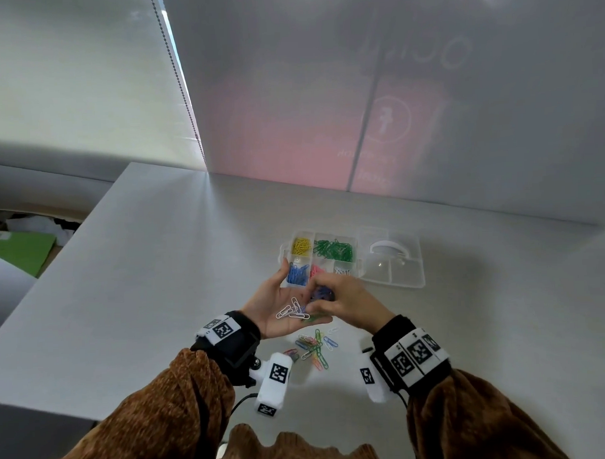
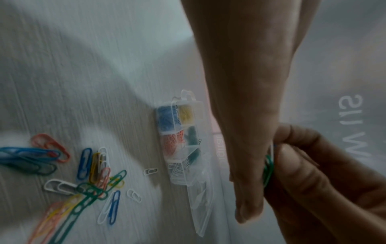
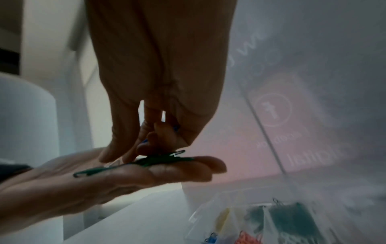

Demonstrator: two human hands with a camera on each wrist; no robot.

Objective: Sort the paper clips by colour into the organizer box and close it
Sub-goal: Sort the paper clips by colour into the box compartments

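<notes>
The clear organizer box (image 1: 355, 243) lies open on the table, with yellow, green, blue, pink and white clips in separate compartments. My left hand (image 1: 274, 307) is held flat, palm up, in front of it. On that palm lie white paper clips (image 1: 292, 312) and green paper clips (image 3: 146, 161). My right hand (image 1: 344, 298) reaches over the palm with its fingers curled, pinching blue paper clips (image 1: 322, 293). A mixed pile of loose clips (image 1: 315, 345) lies on the table under the hands, and the same pile of loose clips (image 2: 87, 173) shows in the left wrist view.
The box's clear lid (image 1: 391, 260) with a white handle lies flat to the right of the compartments. The white table (image 1: 158, 268) ends at a drop on the left; a translucent panel (image 1: 324, 108) stands behind the box.
</notes>
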